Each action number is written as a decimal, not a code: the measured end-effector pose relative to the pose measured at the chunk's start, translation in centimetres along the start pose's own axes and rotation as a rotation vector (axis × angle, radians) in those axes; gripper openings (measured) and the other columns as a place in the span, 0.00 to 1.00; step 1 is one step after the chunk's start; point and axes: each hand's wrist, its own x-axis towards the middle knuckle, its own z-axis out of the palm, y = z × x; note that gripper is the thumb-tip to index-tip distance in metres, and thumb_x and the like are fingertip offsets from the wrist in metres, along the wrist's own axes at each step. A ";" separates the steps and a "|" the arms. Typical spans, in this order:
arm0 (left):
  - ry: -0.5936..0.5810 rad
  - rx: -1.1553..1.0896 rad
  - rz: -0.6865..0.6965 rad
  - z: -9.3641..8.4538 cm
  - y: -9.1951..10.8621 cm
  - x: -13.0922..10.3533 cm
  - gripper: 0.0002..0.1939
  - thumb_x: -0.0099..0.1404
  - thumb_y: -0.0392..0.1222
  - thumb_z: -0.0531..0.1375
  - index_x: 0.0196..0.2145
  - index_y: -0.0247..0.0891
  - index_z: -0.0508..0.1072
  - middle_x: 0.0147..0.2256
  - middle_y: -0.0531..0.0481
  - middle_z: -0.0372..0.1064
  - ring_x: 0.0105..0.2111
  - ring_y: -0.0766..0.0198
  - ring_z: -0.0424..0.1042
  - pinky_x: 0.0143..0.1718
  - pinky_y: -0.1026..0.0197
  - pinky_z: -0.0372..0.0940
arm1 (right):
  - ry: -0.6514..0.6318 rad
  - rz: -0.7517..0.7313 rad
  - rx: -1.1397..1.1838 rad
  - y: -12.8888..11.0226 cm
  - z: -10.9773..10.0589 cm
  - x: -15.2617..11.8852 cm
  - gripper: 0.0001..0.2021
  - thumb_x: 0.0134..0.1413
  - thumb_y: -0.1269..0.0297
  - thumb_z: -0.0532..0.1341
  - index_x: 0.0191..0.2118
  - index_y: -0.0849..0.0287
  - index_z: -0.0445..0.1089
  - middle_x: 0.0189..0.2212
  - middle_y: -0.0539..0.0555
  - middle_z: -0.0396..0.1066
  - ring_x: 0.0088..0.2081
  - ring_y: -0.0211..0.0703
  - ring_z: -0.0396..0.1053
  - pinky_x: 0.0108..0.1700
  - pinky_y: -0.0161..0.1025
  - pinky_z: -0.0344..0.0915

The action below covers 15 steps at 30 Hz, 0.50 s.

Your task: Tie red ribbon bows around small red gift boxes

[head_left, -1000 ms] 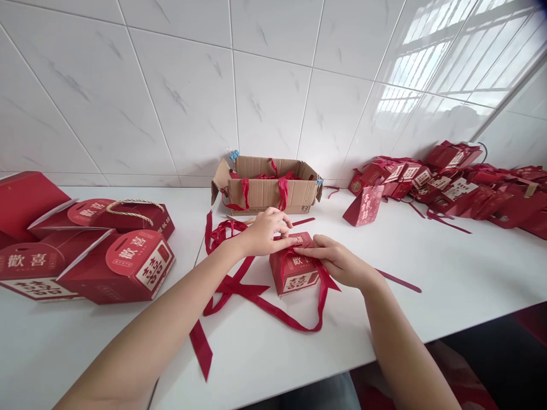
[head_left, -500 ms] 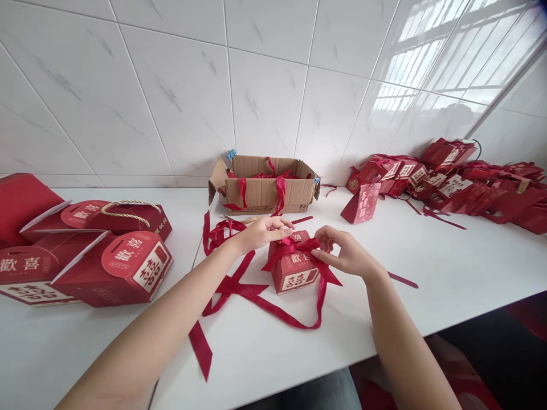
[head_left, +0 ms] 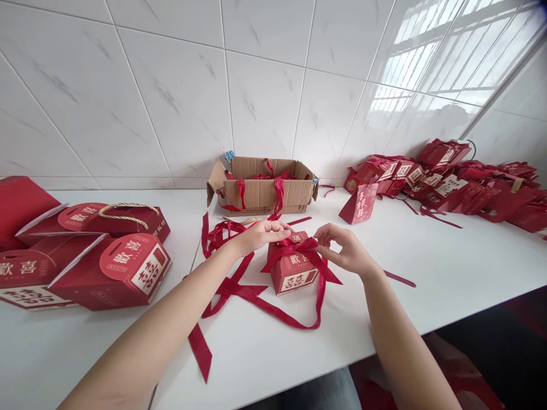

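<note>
A small red gift box with white-and-red lettering stands in front of me on the white table. Across its top lies a red ribbon bow, its tails hanging down the sides. My left hand reaches in from the left, thumb and fingers pinched on the bow's left loop at the box top. At the right, my right hand has thumb and forefinger closed on the bow's right loop. A long loose red ribbon curls on the table in front of the box and off to the left.
Behind the box, a cardboard box with ribbons over its edge stands against the tiled wall. Larger red boxes sit at the left. A pink-red triangular box and a heap of small red boxes lie at the right.
My right hand has shifted slightly up along the bow's right loop. The left hand stays on the left side, and the box has hardly moved.
</note>
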 end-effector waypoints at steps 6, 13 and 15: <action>-0.011 -0.051 0.000 0.2 0.1 0.0 0.20 0.61 0.57 0.57 0.27 0.36 0.73 0.40 0.46 0.71 0.38 0.60 0.67 0.44 0.56 0.59 | -0.001 -0.014 0.010 0.1 0.1 0.0 0.06 0.56 0.64 0.59 0.39 0.58 0.66 0.31 0.52 0.69 0.29 0.37 0.66 0.33 0.39 0.67; -0.037 -0.096 0.001 0.2 0.5 -0.1 0.19 0.62 0.57 0.57 0.34 0.37 0.76 0.32 0.48 0.71 0.38 0.59 0.68 0.46 0.55 0.59 | 0.046 -0.069 -0.014 -0.3 1.3 0.4 0.12 0.57 0.66 0.57 0.47 0.57 0.65 0.37 0.55 0.69 0.31 0.36 0.66 0.31 0.36 0.66; -0.033 -0.090 0.009 0.2 0.7 -0.1 0.19 0.62 0.57 0.57 0.37 0.39 0.76 0.34 0.49 0.71 0.40 0.58 0.69 0.47 0.55 0.59 | 0.089 -0.090 -0.044 -0.4 1.6 0.5 0.13 0.58 0.67 0.56 0.48 0.56 0.65 0.38 0.55 0.69 0.31 0.36 0.65 0.31 0.36 0.66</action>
